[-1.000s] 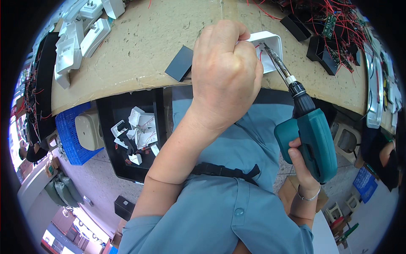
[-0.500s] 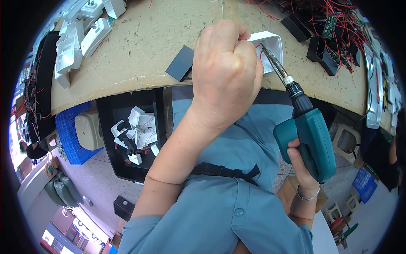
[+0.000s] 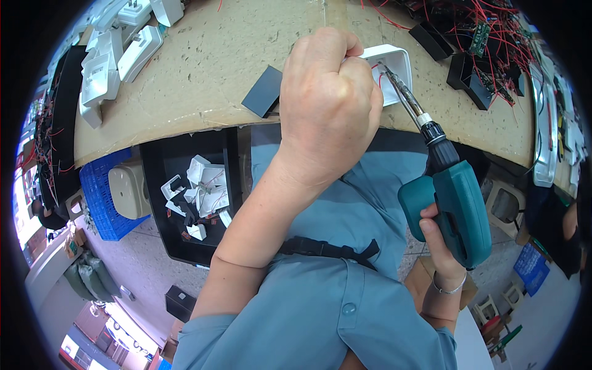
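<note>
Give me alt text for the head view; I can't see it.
The person's right grip holds a teal gun-shaped tool, its metal tip pointing into an open white casing with red wires. The left grip hides the casing's left side. White housings sit left, tangled wires right.

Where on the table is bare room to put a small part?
Widest: tabletop between the left white housings and the dark grey box. Narrower: between the white casing by the soldering gun and the black boxes. Crowded: far right, with tangled red wires.

No lettering, label, number or sign can be read clearly on anything in view.
</note>
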### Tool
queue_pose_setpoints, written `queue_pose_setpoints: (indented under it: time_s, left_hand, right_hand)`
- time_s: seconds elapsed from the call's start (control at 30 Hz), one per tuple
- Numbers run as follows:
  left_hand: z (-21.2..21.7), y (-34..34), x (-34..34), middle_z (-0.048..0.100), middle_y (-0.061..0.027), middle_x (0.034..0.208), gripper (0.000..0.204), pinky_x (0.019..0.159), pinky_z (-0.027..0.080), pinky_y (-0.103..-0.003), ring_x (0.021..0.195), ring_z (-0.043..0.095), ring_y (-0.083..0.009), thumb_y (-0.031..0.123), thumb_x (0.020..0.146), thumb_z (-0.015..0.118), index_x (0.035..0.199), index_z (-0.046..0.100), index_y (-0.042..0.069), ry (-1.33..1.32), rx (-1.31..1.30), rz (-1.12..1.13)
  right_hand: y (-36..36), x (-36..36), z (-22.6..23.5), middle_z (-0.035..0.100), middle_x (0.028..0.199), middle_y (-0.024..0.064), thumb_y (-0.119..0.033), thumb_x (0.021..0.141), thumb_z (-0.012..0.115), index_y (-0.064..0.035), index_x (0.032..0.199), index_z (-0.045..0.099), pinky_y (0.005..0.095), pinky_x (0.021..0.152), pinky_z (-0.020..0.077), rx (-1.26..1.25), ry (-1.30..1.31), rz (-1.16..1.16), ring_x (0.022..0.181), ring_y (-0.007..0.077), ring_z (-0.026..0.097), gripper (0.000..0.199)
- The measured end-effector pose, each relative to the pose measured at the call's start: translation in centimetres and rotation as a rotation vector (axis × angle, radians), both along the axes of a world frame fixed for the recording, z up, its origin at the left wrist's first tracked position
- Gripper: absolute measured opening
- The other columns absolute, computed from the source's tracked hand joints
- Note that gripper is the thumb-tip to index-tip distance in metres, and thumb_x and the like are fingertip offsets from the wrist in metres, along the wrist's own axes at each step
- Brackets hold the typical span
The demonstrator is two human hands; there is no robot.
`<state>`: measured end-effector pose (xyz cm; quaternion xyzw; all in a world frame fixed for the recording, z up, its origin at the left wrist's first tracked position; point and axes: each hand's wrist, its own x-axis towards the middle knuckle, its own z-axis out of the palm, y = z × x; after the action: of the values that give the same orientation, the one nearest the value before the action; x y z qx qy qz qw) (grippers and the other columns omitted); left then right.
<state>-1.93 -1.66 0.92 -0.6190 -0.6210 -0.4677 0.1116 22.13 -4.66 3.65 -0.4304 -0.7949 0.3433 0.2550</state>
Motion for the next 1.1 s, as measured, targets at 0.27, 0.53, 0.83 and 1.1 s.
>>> queue_pose_setpoints:
  time_s: [0.27,0.53,0.83,1.1]
  left_hand:
    - [0.1,-0.2,-0.1,0.052,-0.0136,0.087,0.011,0.066,0.043,-0.035,0.076,0.051,-0.0277,-0.004,0.058,0.064,0.064,0.055,-0.004,-0.007,-0.016,-0.002]
    - [0.4,-0.2,-0.1,0.053,-0.0126,0.088,0.007,0.066,0.044,-0.035,0.078,0.053,-0.0275,-0.001,0.061,0.065,0.064,0.058,-0.002,-0.020,-0.059,0.023]
    - [1.2,-1.6,-1.1,0.061,-0.0110,0.091,0.009,0.066,0.048,-0.029,0.076,0.061,-0.0211,0.005,0.070,0.064,0.075,0.065,-0.002,-0.393,-0.279,-0.045]
    - [2.1,-10.0,-8.0,0.062,-0.0130,0.095,0.013,0.073,0.050,-0.030,0.083,0.061,-0.0201,0.001,0.068,0.066,0.080,0.067,-0.005,-1.016,0.002,-0.235]
  right_hand:
    - [-0.3,0.3,0.8,0.066,0.076,0.0068,-0.005,0.069,0.074,0.0036,0.097,0.062,0.0264,0.062,0.0484,-0.074,0.103,-0.044,0.067,0.0170,0.062,0.032]
    - [-0.4,1.9,0.9,0.059,0.113,0.0207,-0.001,0.073,0.065,0.0107,0.121,0.047,0.0271,0.073,0.0463,-0.199,0.217,0.097,0.078,0.0142,0.058,0.053]
    - [-1.0,0.1,0.9,0.058,0.113,0.0233,-0.004,0.073,0.068,0.0117,0.119,0.047,0.0264,0.066,0.0477,-0.190,0.416,-0.125,0.072,0.0154,0.058,0.053]
    - [-0.5,1.0,-0.3,0.056,0.114,0.0249,-0.007,0.076,0.066,0.0092,0.126,0.041,0.0254,0.064,0.0473,-0.084,0.508,-0.037,0.069,0.0155,0.057,0.058]
